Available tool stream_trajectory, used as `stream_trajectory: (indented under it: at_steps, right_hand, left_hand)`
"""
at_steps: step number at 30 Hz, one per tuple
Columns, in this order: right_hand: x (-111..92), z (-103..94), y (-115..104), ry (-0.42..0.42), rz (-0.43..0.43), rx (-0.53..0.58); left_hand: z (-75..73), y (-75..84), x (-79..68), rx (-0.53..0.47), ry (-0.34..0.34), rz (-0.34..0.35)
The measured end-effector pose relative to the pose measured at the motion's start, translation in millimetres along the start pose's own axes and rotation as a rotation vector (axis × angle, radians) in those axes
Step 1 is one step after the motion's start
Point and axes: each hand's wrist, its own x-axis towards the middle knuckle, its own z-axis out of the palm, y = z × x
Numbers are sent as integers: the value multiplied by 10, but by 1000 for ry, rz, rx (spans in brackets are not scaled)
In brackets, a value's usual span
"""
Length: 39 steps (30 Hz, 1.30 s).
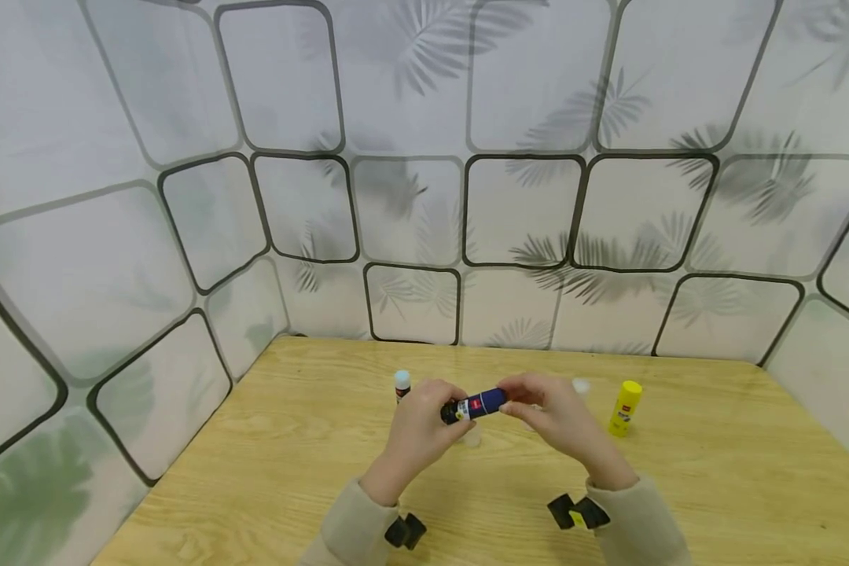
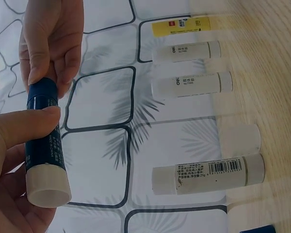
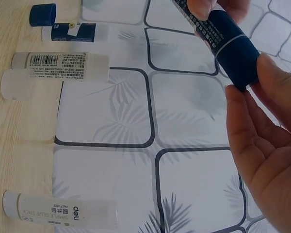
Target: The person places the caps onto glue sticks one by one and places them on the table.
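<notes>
A dark blue glue stick (image 1: 475,405) is held up over the table between both hands. My left hand (image 1: 424,417) grips its body, thumb laid along the printed label. The glue stick's white base (image 2: 49,187) points out past the left fingers. At the other end my right hand (image 1: 553,413) pinches the blue cap (image 3: 238,63) between thumb and fingertips. The cap sits on the tube, with a thin pale line at the joint in the right wrist view.
A yellow glue stick (image 1: 624,409) stands at the right. White glue sticks (image 2: 208,174) (image 3: 63,208) stand beyond the hands, with a loose translucent cap (image 2: 242,139) by one. Farther left are a blue-labelled glue stick (image 3: 73,32) and a separate blue cap (image 3: 42,14). A patterned curtain (image 1: 410,204) borders the table.
</notes>
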Motion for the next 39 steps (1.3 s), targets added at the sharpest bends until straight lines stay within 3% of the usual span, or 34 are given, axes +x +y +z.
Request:
stream_trajectory:
  at_steps: [7,16,25,34,39]
  right_hand:
    - [6,23,-10,40,-3,-20]
    - [22,39,-27,78,-1,-71]
    - [17,95,-68,102,29,-54]
    - [9,116,-89,128,-14,-51]
    - [15,128,-106,176,15,-5]
  left_hand:
    - [20,1,2,-8,42,25]
    - [-3,35,21,-2,35,22]
    - [-21,66,12,-116,-68,-65]
    - [1,53,9,-198,-173,-103]
    - [5,59,8,-245,-157,-128]
